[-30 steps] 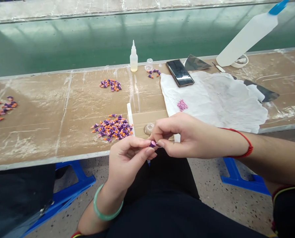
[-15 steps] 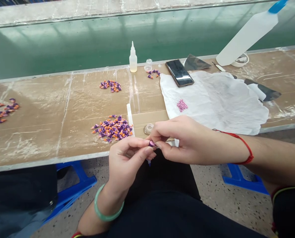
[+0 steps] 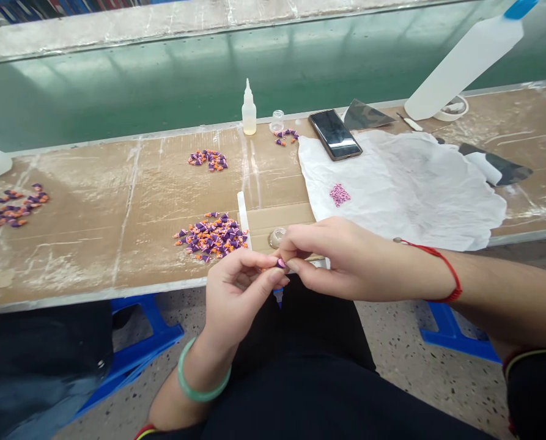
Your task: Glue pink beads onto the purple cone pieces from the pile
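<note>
My left hand [image 3: 238,290] and my right hand [image 3: 332,260] meet just in front of the table's near edge, over my lap. Both pinch the same tiny purple piece [image 3: 280,263] between fingertips. My left wrist wears a green bangle, my right a red cord. A blue tip [image 3: 279,297] pokes out below my left fingers. Just beyond my hands lies a heap of small purple and orange pieces [image 3: 212,236], with a white stick [image 3: 243,212] and a small clear cap [image 3: 276,237] beside it.
The cardboard-covered table [image 3: 93,201] holds more piles of pieces [image 3: 208,159] [image 3: 16,206], a small glue bottle [image 3: 249,111], a phone [image 3: 334,134], a white cloth [image 3: 414,183] with pink beads [image 3: 339,194], and a big white bottle [image 3: 460,61]. Blue stool frames [image 3: 139,342] stand below.
Both hands stay together on the purple piece with only small finger shifts. The view has drifted slightly, so the table's things sit a little further right.
</note>
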Demonstrator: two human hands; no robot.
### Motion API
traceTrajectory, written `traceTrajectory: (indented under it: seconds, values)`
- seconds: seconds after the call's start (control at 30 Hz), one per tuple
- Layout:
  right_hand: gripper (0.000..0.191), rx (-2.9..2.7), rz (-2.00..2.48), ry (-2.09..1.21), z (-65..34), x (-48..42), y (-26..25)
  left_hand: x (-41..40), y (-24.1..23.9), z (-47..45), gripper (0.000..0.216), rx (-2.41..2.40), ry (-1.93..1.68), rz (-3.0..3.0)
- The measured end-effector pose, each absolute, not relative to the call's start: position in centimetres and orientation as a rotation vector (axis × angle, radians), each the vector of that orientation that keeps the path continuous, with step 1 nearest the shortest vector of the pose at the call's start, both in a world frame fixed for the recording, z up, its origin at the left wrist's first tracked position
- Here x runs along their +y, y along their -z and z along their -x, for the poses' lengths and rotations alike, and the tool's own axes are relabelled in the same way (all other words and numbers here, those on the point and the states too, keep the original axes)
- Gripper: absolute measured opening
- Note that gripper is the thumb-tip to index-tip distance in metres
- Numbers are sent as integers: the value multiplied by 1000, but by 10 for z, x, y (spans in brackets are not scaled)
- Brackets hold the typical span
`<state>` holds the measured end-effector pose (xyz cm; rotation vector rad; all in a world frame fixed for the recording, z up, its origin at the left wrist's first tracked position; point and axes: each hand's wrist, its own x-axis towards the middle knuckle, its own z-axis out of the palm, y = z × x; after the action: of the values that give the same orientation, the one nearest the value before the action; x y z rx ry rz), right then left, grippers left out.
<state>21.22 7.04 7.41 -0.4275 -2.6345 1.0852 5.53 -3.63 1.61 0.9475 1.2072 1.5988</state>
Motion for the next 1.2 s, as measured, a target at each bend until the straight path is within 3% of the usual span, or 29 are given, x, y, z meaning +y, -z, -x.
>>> traceTrajectory:
  seconds: [0.07, 0.27, 0.4, 0.57, 0.73, 0.9, 1.2]
  values:
    - [11, -2610, 471, -1094, -219, 71, -77, -40, -17, -55, 9, 1343, -1623, -1189]
    - [18, -2444, 663, -1001, -241, 74, -76, -44, -19, -57, 38, 1393, -1727, -1782]
    - [20, -2460, 626, -948, -249, 76, -69, -37, -21, -52, 28, 1531, -1632, -1927]
    - [19, -2452, 678, -903, -263, 86, -56, -19, -4, -5, 10, 1952, -1191, -2134]
    - [18, -2384, 730, -949, -276, 98, -33, 9, 6, 49, 5, 2193, -921, -1979]
    - [20, -2331, 744, -994, -279, 104, -22, 79, -1, 73, 13, 2349, -858, -1580]
    - [26, -2329, 811, -923, -287, 105, -21, 172, 18, 89, 14, 2477, -737, -1440]
